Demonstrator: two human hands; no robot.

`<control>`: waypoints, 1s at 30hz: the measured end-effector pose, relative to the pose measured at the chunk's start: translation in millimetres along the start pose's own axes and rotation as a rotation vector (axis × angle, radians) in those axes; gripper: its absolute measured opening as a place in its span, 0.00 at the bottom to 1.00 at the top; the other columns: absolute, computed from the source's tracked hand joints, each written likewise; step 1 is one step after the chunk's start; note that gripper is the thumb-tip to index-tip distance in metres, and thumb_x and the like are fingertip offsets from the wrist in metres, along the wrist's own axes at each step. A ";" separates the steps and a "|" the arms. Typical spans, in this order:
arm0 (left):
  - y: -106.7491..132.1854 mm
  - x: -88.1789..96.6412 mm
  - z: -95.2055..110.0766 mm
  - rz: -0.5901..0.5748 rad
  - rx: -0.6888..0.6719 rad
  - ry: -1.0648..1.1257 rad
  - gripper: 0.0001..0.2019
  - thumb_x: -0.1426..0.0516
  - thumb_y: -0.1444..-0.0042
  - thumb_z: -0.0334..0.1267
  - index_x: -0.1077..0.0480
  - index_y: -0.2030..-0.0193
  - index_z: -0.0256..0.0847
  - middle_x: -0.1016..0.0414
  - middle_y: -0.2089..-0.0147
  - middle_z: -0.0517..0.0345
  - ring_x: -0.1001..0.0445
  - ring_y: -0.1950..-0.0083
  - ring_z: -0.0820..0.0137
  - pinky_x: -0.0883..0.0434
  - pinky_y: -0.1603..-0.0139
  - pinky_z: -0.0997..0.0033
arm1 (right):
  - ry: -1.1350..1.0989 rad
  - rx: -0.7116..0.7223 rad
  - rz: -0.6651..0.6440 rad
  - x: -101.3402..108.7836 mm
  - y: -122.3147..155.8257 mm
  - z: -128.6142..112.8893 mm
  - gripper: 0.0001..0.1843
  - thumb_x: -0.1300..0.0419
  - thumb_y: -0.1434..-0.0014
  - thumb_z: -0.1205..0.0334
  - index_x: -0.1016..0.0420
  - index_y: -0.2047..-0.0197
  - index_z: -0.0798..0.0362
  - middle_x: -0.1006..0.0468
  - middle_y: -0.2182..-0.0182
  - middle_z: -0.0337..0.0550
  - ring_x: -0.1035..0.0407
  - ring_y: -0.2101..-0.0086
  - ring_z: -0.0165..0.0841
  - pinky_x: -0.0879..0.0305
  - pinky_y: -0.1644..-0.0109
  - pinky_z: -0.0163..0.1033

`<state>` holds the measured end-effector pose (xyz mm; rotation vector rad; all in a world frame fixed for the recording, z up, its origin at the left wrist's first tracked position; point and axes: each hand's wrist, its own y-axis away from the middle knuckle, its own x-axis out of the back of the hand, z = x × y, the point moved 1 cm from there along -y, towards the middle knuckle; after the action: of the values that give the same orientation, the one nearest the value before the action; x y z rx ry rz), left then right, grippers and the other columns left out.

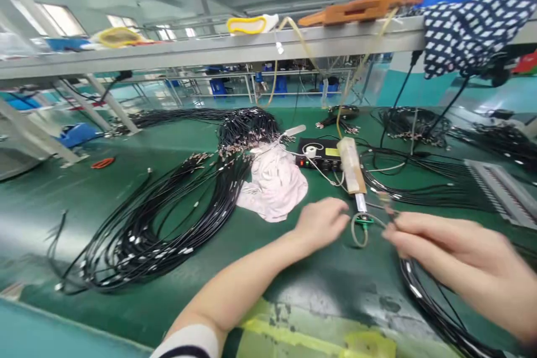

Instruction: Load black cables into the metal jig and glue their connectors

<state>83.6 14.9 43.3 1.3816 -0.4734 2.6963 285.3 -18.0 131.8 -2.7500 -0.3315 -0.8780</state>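
Note:
My left hand [321, 224] hovers over the green bench top, its fingers half curled with a small gap at the tips. Nothing shows between them, though motion blurs it. Just right of it, a tape-wrapped handpiece [351, 165] points down at a small green piece [364, 221], with a pale cable loop [359, 243] around it. My right hand [457, 251] pinches a black cable between thumb and index finger; its blurred metallic end [385, 201] sticks up beyond the fingertips. Below that hand lies a bundle of black cables [428, 302] with white labels.
A pinkish cloth [274, 184] lies beside a large coil of black cables [210, 224]. Behind stands a black box [316, 154] with lit switches. A grey slotted rack [501, 190] is at right. Overhead, a shelf rail [176, 56] carries an orange tool [364, 6] and hanging cords.

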 end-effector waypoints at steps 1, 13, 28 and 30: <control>6.8 17.2 -26.7 0.052 0.094 -0.022 0.09 0.49 0.41 0.40 0.31 0.56 0.46 0.26 0.63 0.64 0.28 0.61 0.73 0.33 0.58 0.76 | -0.048 0.055 -0.131 -27.5 -10.7 -12.2 0.19 0.41 0.53 0.41 0.29 0.81 0.47 0.32 0.82 0.43 0.38 0.78 0.35 0.41 0.75 0.41; 26.2 117.1 -216.6 0.196 0.525 -0.184 0.11 0.48 0.38 0.38 0.32 0.53 0.37 0.28 0.53 0.53 0.29 0.52 0.67 0.32 0.49 0.59 | -0.183 0.022 -0.219 -182.7 -90.9 -10.9 0.16 0.44 0.49 0.47 0.27 0.72 0.52 0.34 0.83 0.37 0.44 0.79 0.29 0.47 0.74 0.35; 9.4 109.0 -233.1 0.064 0.471 -0.227 0.07 0.48 0.42 0.32 0.29 0.61 0.39 0.30 0.54 0.49 0.33 0.47 0.61 0.35 0.50 0.63 | -0.339 -0.189 -0.174 -191.7 -94.2 6.5 0.25 0.42 0.50 0.42 0.28 0.58 0.55 0.36 0.82 0.35 0.49 0.82 0.24 0.55 0.79 0.33; 11.0 113.1 -224.5 0.144 0.462 -0.185 0.10 0.51 0.40 0.31 0.30 0.59 0.40 0.28 0.60 0.49 0.29 0.52 0.61 0.34 0.53 0.64 | -0.398 -0.203 -0.203 -191.4 -91.7 5.9 0.24 0.41 0.50 0.42 0.28 0.60 0.55 0.36 0.83 0.35 0.50 0.83 0.24 0.57 0.79 0.33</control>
<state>-160.6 64.6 8.7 1.7773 0.0563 2.9320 110.5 43.3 28.1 -3.1168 -0.6333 -0.4147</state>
